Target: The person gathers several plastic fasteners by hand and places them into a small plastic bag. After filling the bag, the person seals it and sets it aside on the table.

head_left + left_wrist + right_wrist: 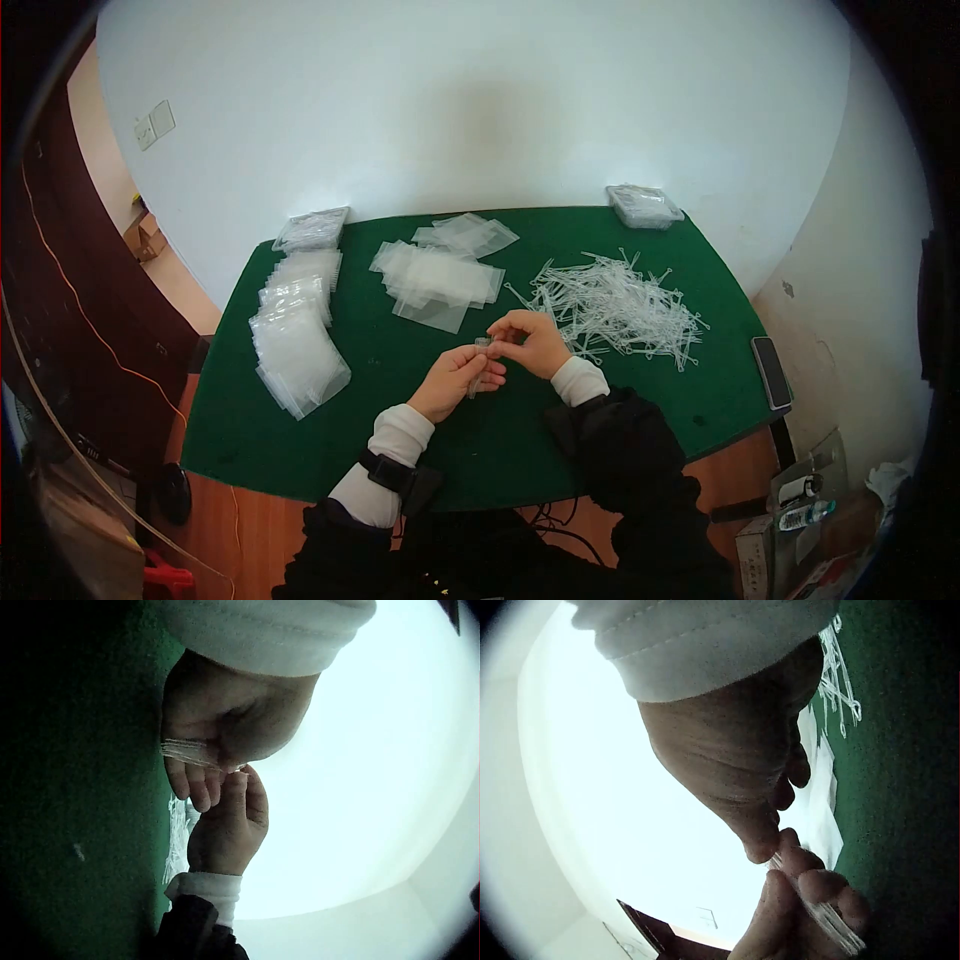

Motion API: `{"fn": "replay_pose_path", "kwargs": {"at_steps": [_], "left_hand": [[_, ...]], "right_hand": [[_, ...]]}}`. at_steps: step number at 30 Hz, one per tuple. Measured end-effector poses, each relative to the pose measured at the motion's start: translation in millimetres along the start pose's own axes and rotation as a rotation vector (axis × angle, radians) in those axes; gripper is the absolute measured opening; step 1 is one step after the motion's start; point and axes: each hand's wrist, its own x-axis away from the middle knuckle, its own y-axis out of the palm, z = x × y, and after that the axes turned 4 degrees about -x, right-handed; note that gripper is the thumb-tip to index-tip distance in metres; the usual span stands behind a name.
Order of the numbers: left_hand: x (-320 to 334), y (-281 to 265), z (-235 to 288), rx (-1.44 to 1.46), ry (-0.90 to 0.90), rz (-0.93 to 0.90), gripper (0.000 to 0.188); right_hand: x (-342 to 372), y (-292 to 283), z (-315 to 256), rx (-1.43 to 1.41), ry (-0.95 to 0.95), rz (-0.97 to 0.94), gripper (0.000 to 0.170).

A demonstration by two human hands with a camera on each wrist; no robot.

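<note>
Thin clear plastic sticks (184, 751) lie in a small bundle across the left hand (457, 380), whose thumb and fingers hold them. At the bundle's upper end the right hand (532, 343) pinches with thumb and forefinger, touching the left fingertips. In the right wrist view the sticks (832, 924) slant across the left fingers, below the right thumb. A loose heap of similar clear sticks with looped ends (625, 305) lies just beyond the right hand. Whether the right fingertips pinch the sticks or a bag edge is hidden.
Flat clear bags (440, 280) are piled at the middle back of the green table (400, 455). A row of overlapping bags (298, 350) runs along the left. Filled packs (312, 230) (645, 207) stand at both back corners. A phone (771, 372) lies at the right edge.
</note>
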Motion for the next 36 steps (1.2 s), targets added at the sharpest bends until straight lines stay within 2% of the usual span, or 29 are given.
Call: {"fn": "replay_pose_path", "kwargs": {"at_steps": [4,11,22,29,36], "left_hand": [[0,0,-1,0.01,0.026,0.0,0.023],[-1,1,-3,-0.184,0.154,0.014,0.023],[-2,0,-4,-0.22,0.122,-0.03,0.023],[0,4,0,-0.139,0.105,-0.044,0.023],[0,6,0,-0.121,0.129,-0.081,0.024]], "right_hand": [[0,0,1,-0.025,-0.007,0.019,0.017],[1,0,-1,-0.054,-0.007,0.013,0.018],[1,0,2,-0.013,-0.006,-0.054,0.016],[1,3,11,-0.198,0.108,-0.061,0.017],[1,6,6,-0.22,0.159,-0.047,0.016]]}}
